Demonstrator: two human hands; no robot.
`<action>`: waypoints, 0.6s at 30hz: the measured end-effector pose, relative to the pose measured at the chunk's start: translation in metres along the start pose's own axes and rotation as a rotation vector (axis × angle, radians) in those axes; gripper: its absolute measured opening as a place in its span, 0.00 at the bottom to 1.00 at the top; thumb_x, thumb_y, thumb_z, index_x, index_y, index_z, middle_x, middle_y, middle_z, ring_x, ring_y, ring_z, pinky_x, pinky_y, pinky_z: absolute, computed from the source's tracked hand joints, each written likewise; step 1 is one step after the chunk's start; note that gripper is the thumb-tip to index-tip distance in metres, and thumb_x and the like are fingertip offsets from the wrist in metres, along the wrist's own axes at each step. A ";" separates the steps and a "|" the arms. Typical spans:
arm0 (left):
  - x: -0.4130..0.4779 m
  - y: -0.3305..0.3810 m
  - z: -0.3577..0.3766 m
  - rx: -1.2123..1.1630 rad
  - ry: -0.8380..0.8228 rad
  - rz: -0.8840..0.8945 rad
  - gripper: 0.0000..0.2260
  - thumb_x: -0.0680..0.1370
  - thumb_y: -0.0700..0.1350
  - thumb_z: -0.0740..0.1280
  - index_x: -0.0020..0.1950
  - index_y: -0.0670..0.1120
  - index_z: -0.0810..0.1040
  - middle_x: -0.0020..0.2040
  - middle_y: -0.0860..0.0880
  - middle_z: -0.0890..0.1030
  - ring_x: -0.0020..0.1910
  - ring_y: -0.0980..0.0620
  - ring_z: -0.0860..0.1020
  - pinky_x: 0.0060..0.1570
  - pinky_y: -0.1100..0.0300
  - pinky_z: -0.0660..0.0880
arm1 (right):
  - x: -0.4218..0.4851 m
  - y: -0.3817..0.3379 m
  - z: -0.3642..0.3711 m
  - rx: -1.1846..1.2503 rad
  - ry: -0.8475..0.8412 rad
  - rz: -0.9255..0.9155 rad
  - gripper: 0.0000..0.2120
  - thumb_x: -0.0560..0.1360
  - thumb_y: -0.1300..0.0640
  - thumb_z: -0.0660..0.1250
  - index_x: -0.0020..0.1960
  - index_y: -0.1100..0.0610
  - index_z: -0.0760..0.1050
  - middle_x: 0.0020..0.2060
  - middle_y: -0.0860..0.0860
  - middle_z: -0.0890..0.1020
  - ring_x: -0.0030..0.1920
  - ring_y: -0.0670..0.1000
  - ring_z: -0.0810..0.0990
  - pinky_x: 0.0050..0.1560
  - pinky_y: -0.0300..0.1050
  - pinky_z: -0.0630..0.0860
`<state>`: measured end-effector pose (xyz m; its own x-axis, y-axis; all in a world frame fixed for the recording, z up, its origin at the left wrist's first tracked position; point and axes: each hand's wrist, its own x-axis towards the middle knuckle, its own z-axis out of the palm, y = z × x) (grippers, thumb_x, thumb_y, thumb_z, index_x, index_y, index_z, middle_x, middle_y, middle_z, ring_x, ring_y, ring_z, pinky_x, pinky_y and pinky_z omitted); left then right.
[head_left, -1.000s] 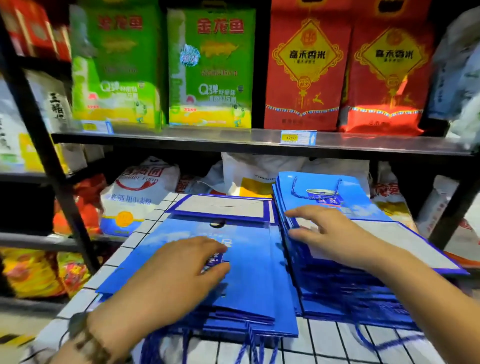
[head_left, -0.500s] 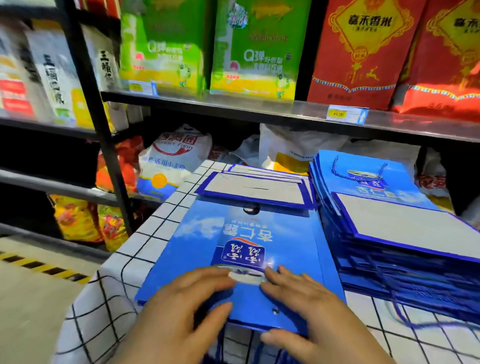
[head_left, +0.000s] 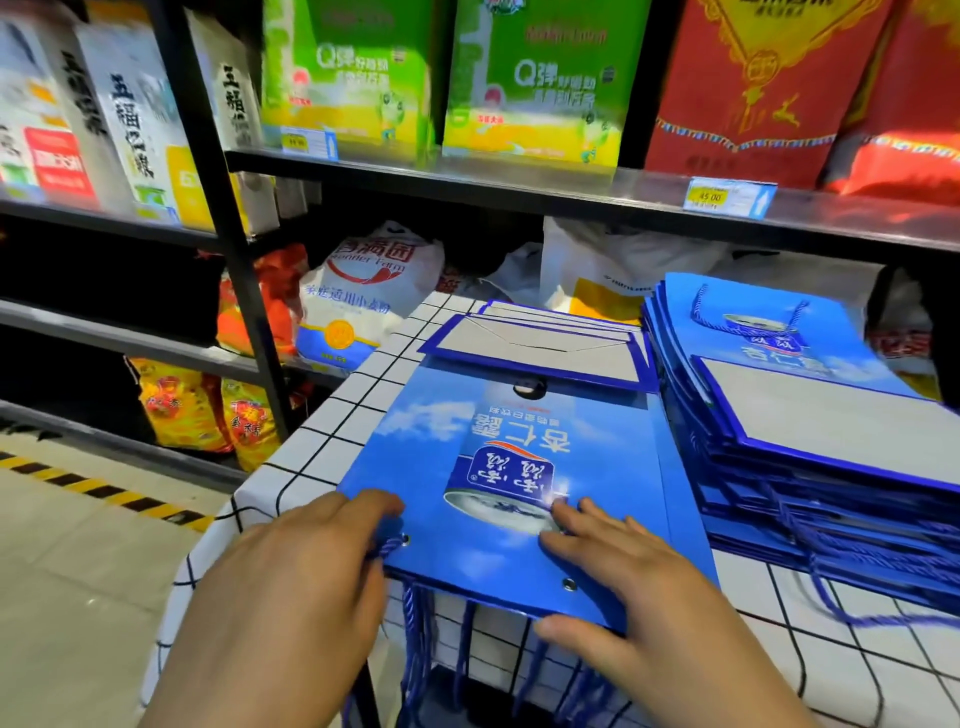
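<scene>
Blue paper gift bag (head_left: 519, 441), folded flat and printed with a drinks can, lies topmost on a low pile of the same bags at the near-left part of the table, on its black-and-white checked cloth (head_left: 332, 447). The left hand (head_left: 306, 587) has its fingers curled over the bag's near-left corner, right by the metal eyelet where a blue cord comes out. The right hand (head_left: 634, 587) lays its fingers on the printed face with the thumb tucked against the near edge, so it pinches that edge (loosely, from where I stand). Blue rope handles (head_left: 415, 623) hang off the table's front edge. A taller stack of bags (head_left: 805, 415) sits just beside, to the right. Behind, a metal shelf (head_left: 519, 187) carries green boxes (head_left: 535, 88) and red rice bags (head_left: 753, 93).
</scene>
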<state>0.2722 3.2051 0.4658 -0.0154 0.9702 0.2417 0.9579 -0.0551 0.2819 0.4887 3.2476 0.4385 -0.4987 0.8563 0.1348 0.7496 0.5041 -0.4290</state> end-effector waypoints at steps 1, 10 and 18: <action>-0.001 0.004 -0.001 -0.089 0.004 -0.028 0.18 0.68 0.44 0.71 0.46 0.65 0.70 0.33 0.62 0.75 0.34 0.61 0.75 0.29 0.69 0.64 | 0.000 -0.001 -0.001 -0.028 -0.013 0.019 0.47 0.56 0.18 0.38 0.65 0.38 0.67 0.65 0.28 0.52 0.67 0.29 0.42 0.66 0.32 0.46; 0.011 0.055 0.001 -1.574 -0.125 -0.250 0.15 0.59 0.39 0.71 0.46 0.45 0.84 0.46 0.49 0.84 0.39 0.50 0.83 0.31 0.65 0.76 | -0.005 -0.015 -0.003 0.343 -0.019 0.018 0.21 0.68 0.38 0.53 0.57 0.40 0.74 0.57 0.17 0.62 0.63 0.22 0.52 0.63 0.19 0.43; 0.026 0.059 0.002 -1.642 -0.094 -0.279 0.18 0.61 0.34 0.72 0.48 0.46 0.82 0.47 0.47 0.84 0.42 0.50 0.83 0.36 0.62 0.79 | -0.010 -0.027 -0.017 0.658 0.146 0.094 0.17 0.66 0.41 0.62 0.34 0.52 0.80 0.36 0.44 0.80 0.39 0.40 0.79 0.45 0.33 0.72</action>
<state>0.3291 3.2278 0.4871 -0.0478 0.9987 -0.0161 -0.3710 -0.0028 0.9286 0.4808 3.2278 0.4635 -0.3456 0.9229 0.1695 0.3432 0.2924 -0.8926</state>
